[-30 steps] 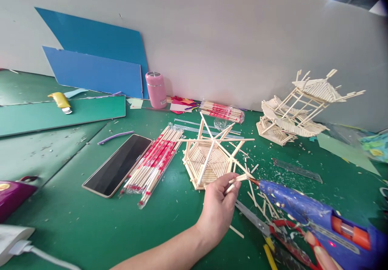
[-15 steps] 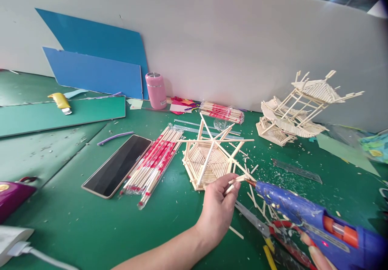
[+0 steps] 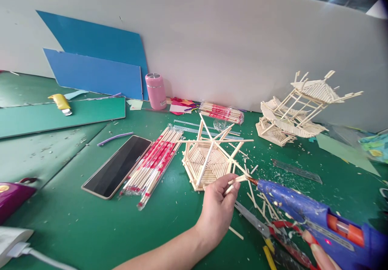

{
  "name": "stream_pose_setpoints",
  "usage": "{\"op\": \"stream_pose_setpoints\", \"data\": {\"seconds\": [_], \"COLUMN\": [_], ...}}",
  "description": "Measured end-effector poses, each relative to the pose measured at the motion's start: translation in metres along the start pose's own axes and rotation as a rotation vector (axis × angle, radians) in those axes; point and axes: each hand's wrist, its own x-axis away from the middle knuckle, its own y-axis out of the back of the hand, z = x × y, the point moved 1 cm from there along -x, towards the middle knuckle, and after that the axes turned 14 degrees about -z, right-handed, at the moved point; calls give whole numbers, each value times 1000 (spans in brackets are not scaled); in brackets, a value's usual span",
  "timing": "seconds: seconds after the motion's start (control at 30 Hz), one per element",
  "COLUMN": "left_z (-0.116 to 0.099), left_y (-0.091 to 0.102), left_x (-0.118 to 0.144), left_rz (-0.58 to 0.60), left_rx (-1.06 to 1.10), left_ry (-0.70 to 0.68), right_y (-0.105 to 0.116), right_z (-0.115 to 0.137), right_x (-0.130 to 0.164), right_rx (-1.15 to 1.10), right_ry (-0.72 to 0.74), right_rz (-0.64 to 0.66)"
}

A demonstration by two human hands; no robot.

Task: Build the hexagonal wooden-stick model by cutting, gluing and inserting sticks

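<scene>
Pointing left, glue gun [image 3: 315,218] nozzle meets held sticks [image 3: 238,180].

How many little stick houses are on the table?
2: a hexagonal stick frame beside the left hand, and a stick pavilion far right by the wall.

1. I am seeing the hexagonal stick frame [image 3: 209,161] lying mid-table, the chopstick bundle [image 3: 153,165] just left of it.
2. The phone [image 3: 117,165] is lying left of that bundle.
3. The flask [image 3: 155,90] is standing behind, at the wall.
4. The stick pavilion [image 3: 298,108] is sitting far right; the glue gun [image 3: 315,217] is nearest me.
</scene>
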Motion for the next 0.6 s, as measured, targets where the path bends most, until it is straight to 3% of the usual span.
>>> {"op": "stream_pose_setpoints", "data": {"seconds": [0.13, 0.2, 0.47, 0.6], "left_z": [0, -1, -1, -2], "left_y": [0, 1, 1, 1], "left_x": [1, 1, 1, 1], "left_rz": [12, 13, 0, -12], "left_rx": [9, 18, 18, 4], "left_ry": [1, 6, 25, 28], "right_y": [-5, -5, -6, -4], "right_z": [0, 2, -8, -17], "right_x": [-2, -3, 5, 9], "right_rx": [7, 15, -3, -104], "right_ry": [229, 265, 161, -34], "right_rz": [44, 58, 58, 46]}}
